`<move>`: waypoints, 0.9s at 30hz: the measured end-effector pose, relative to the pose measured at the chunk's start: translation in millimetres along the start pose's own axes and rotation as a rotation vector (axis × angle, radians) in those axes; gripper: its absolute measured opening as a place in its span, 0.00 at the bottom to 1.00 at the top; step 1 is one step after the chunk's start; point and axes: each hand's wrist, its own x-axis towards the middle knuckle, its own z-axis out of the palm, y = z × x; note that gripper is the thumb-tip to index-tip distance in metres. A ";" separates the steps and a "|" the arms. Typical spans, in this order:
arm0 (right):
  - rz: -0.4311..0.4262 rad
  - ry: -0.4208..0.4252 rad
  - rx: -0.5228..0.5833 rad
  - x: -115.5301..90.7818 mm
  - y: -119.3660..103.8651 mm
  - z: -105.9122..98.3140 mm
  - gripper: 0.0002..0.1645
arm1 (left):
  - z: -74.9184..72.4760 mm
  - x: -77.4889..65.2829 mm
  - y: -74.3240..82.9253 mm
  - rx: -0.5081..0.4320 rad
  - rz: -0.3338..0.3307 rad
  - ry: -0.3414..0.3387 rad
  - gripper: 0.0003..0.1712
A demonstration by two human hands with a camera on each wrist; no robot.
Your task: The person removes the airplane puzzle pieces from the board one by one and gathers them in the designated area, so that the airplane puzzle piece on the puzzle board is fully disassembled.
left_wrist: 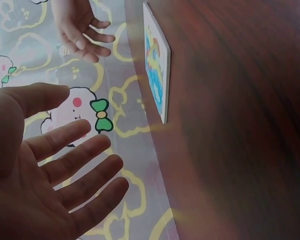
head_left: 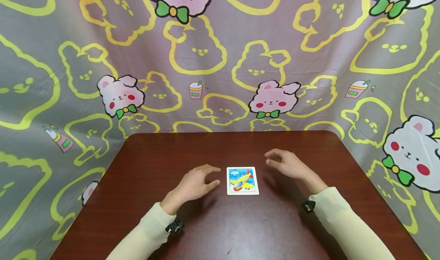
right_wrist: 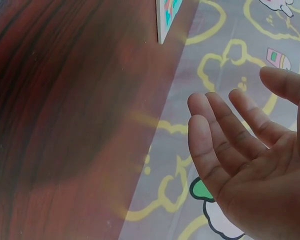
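So, plane pic (head_left: 242,181) btwn hands (head_left: 194,182) (head_left: 289,164), w/ gaps.

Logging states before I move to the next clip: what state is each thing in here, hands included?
Left hand: open, empty, apart from the card's left side.
Right hand: open, empty, apart from the card's right side.
Picture card: lying flat on the table, airplane picture up.
Patterned cloth: hanging behind the table, lightly creased.
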 end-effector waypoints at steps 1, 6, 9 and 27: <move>-0.004 -0.002 0.005 0.7 -0.6 0.8 0.17 | 1.3 -0.1 0.3 0.002 0.004 0.000 0.24; -0.010 -0.013 0.019 2.7 -4.0 4.5 0.18 | 9.5 -0.8 1.1 0.022 0.009 -0.011 0.24; -0.006 -0.024 0.022 2.7 -6.0 6.8 0.17 | 14.5 -1.0 1.6 0.038 0.019 -0.013 0.24; 0.026 -0.080 0.069 11.0 -13.6 21.5 0.18 | 29.7 1.4 10.7 0.074 0.075 -0.031 0.23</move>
